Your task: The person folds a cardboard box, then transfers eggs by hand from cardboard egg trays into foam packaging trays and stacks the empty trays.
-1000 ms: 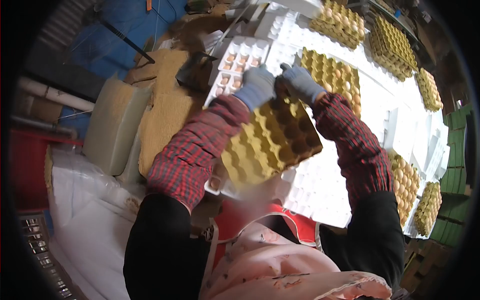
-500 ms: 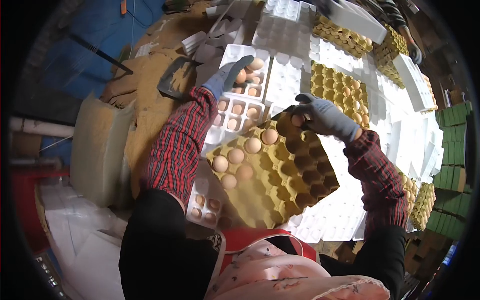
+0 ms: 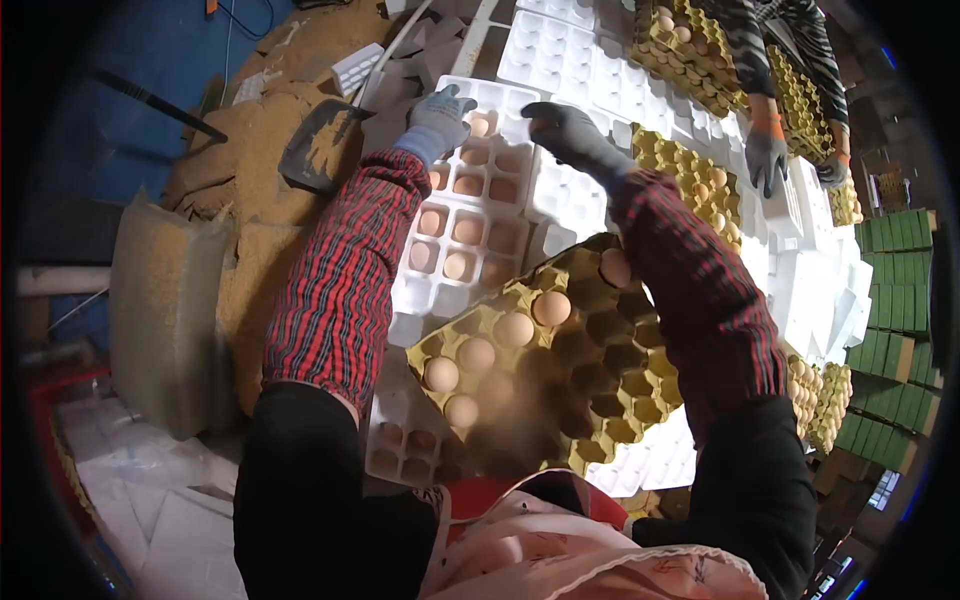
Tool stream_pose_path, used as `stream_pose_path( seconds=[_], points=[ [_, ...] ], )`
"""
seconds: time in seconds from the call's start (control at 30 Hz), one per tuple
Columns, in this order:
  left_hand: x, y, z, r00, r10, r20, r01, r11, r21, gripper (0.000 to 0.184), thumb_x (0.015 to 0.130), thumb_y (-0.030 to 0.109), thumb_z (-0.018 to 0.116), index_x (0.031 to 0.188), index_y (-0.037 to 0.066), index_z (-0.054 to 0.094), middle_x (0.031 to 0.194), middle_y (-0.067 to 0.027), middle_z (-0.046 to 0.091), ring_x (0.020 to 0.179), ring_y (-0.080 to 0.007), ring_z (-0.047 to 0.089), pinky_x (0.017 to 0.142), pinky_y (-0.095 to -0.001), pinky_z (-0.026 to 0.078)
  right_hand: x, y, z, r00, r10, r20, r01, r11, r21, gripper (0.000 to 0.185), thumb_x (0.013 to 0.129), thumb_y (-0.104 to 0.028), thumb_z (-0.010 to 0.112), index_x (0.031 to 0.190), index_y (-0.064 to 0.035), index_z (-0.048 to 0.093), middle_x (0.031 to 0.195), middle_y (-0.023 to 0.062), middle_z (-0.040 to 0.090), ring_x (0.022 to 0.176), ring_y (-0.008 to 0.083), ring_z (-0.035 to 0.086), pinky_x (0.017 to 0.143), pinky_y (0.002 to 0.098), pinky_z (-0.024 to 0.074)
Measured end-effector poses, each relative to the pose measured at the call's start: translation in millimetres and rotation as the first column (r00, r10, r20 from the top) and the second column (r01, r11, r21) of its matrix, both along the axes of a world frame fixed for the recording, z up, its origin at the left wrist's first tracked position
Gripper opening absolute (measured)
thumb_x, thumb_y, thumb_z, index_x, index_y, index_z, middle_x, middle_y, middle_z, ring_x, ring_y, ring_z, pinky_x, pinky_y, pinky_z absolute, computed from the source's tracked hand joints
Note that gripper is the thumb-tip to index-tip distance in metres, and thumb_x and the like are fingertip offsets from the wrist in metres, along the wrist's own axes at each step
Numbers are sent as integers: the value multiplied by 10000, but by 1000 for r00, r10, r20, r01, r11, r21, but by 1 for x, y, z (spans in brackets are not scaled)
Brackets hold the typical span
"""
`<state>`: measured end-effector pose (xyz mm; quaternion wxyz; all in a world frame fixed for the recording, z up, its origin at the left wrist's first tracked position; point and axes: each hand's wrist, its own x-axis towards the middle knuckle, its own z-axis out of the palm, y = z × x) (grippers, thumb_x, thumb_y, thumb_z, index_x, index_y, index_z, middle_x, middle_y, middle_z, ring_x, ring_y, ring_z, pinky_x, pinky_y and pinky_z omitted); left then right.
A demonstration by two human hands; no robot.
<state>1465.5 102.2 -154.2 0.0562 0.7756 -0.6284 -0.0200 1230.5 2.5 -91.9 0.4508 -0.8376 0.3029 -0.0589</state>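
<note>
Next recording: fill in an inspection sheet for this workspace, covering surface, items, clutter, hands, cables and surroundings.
Surface: largely covered by white trays; what lies beneath is mostly hidden.
Items: eggs sit along one edge of the yellow tray, which lies askew over white trays; more eggs fill cells of the white trays at its left.
Clutter: a black pan-like thing and loose white pieces left of the trays.
Hands: left hand beside an egg, contact unclear; right hand above white trays, no egg visible in it.
Cables: thin cord at upper left.
Surroundings: green boxes stacked at right; co-worker's hands at upper right.
</note>
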Motion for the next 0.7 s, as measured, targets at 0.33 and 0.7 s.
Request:
stream_pose_path(
  seconds=[0.33,0.7],
  points=[
    [26,-35,-4,750,-48,-659,-424,731,-535,438,868,271,691,1224,19,651,1184,-193,673,1096,-374,642,942,-396,511,84,-58,-64,997,15,-82,-65,761,-645,410,943,-374,578,1266,-124,610,1218,163,633,1152,344,601,998,452,469],
    [33,-78,-86,993,117,10,-101,893,-439,458,1009,491,423,1333,200,564,1282,-157,596,1166,-389,563,942,-601,443,-131,26,90,952,-162,261,156,987,44,408,1000,-269,600,1324,-22,604,1151,54,698,1058,145,642,904,290,513]
  ],
)
